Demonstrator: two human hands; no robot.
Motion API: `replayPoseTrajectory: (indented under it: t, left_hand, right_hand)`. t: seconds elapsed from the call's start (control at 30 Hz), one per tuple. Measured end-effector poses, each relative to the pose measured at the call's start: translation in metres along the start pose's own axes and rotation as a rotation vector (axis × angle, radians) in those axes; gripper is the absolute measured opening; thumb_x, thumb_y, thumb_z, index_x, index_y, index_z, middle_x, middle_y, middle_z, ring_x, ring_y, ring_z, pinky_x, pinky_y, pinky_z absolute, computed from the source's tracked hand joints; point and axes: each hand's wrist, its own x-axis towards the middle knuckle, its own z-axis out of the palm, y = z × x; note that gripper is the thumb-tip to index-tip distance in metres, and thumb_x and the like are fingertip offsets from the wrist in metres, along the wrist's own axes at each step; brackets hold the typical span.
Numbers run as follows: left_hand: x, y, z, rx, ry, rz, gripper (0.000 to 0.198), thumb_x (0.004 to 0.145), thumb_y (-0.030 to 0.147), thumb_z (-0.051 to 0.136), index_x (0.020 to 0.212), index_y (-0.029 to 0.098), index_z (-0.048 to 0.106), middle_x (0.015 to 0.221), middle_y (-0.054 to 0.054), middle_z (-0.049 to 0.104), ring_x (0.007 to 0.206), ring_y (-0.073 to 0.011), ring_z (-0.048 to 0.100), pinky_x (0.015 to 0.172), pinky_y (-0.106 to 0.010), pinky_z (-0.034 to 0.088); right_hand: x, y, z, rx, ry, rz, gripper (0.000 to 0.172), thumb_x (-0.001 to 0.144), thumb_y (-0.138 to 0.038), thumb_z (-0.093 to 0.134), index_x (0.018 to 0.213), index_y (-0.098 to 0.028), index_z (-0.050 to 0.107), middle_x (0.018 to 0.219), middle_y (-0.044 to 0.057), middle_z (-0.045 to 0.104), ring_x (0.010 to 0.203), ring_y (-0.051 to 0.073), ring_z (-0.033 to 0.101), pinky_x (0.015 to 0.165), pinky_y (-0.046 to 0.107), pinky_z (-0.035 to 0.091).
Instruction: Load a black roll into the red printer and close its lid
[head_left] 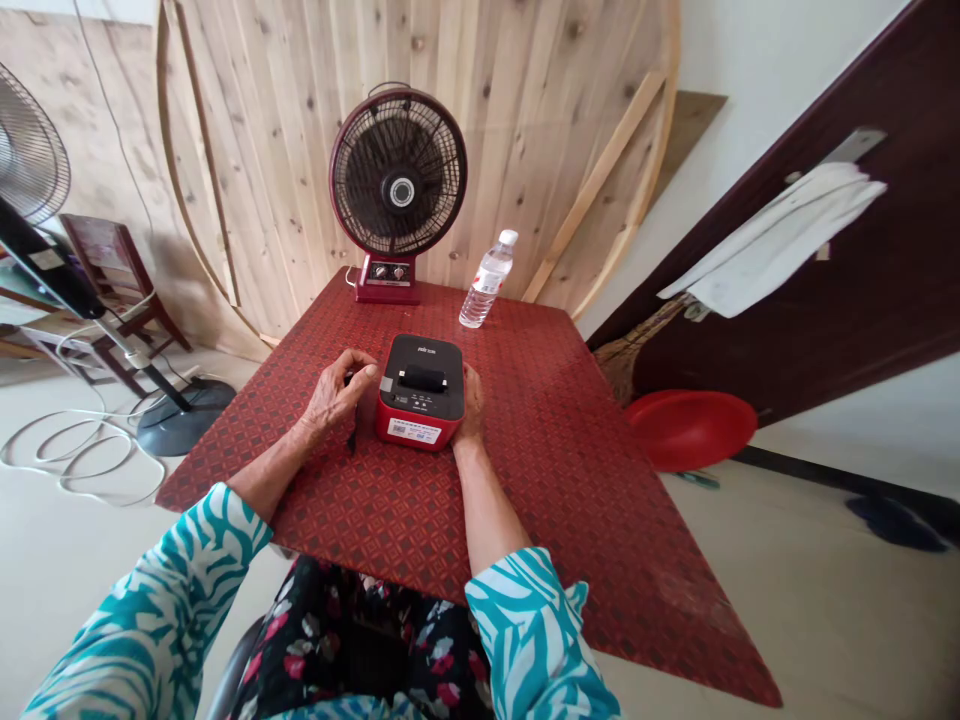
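Observation:
A box-shaped device (421,360) with a black top and red sides stands on the table in front of me. A small black piece (423,378) with light ends lies across its top, and a white label (413,431) is stuck on its near side. My right hand (472,408) presses against the device's right side, its fingertips partly hidden behind it. Just left of the device, my left hand (339,392) has its fingers curled together around a thin black cord (351,440), whose end hangs below the hand; the rest is hidden.
Behind the device, a dark red table fan (399,190) and a water bottle (487,280) stand on the patterned red table (555,450). A floor fan (161,395) and a coiled white cable (82,440) are on the left. A red basin (690,428) is at the right.

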Motion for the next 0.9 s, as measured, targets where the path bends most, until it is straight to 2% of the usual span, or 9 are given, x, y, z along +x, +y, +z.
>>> replayPoseTrajectory:
  t: [0.1,0.2,0.37,0.53,0.63,0.77,0.9]
  left_hand:
    - [0.003,0.003,0.004,-0.177,-0.024,-0.111,0.028,0.081,0.045,0.063,0.088,0.018,0.061,0.074,0.0,0.063,0.068,-0.0138,0.059,0.065,-0.025,0.045]
    - [0.006,0.008,0.008,-0.278,-0.031,-0.147,0.026,0.071,0.034,0.071,0.088,0.018,0.059,0.072,0.002,0.061,0.064,-0.0107,0.056,0.061,-0.022,0.041]
    - [0.008,0.016,0.008,-0.405,-0.053,-0.226,0.029,0.067,0.027,0.074,0.087,0.018,0.054,0.069,0.004,0.062,0.058,-0.0082,0.056,0.057,-0.02,0.041]
    - [0.016,0.017,0.004,-0.382,-0.124,-0.341,0.03,0.066,0.027,0.075,0.085,0.018,0.054,0.055,0.006,0.058,0.043,-0.0071,0.05,0.043,-0.019,0.033]
    - [0.021,0.017,-0.001,-0.36,-0.221,-0.414,0.028,0.067,0.03,0.076,0.081,0.018,0.054,0.047,0.007,0.054,0.036,-0.0065,0.044,0.036,-0.018,0.025]
    - [0.023,0.019,-0.009,-0.465,-0.349,-0.505,0.031,0.065,0.032,0.079,0.078,0.018,0.055,0.049,0.007,0.055,0.034,-0.0049,0.043,0.033,-0.016,0.024]
    - [0.022,0.019,-0.011,-0.588,-0.337,-0.603,0.038,0.057,0.026,0.084,0.079,0.018,0.054,0.056,0.006,0.061,0.035,-0.0045,0.046,0.032,-0.015,0.029]
  right_hand:
    - [0.002,0.006,0.001,0.076,0.0,0.028,0.047,0.092,-0.052,0.037,0.111,-0.019,0.065,0.115,0.008,0.07,0.107,0.019,0.062,0.099,0.039,0.048]
    - [0.004,0.01,0.003,0.113,0.02,0.041,0.046,0.089,-0.053,0.041,0.108,-0.02,0.066,0.113,0.006,0.07,0.106,0.019,0.062,0.1,0.039,0.048]
    - [0.004,0.008,0.001,0.022,0.01,0.013,0.046,0.092,-0.053,0.039,0.107,-0.02,0.066,0.111,0.007,0.071,0.106,0.019,0.061,0.098,0.039,0.048]
    - [0.002,0.002,-0.003,-0.098,-0.034,-0.077,0.043,0.094,-0.047,0.04,0.112,-0.017,0.065,0.112,0.011,0.071,0.108,0.02,0.059,0.098,0.041,0.048]
    - [0.002,0.0,-0.003,-0.095,-0.042,-0.085,0.042,0.095,-0.046,0.04,0.112,-0.017,0.065,0.112,0.011,0.071,0.107,0.02,0.06,0.099,0.042,0.048]
    - [0.004,0.001,-0.001,-0.087,-0.037,-0.083,0.039,0.094,-0.044,0.041,0.111,-0.019,0.065,0.108,0.01,0.072,0.107,0.021,0.06,0.1,0.042,0.048]
    - [0.006,0.004,0.001,-0.094,-0.034,-0.088,0.038,0.094,-0.045,0.042,0.108,-0.019,0.065,0.112,0.012,0.072,0.11,0.022,0.059,0.101,0.042,0.047]
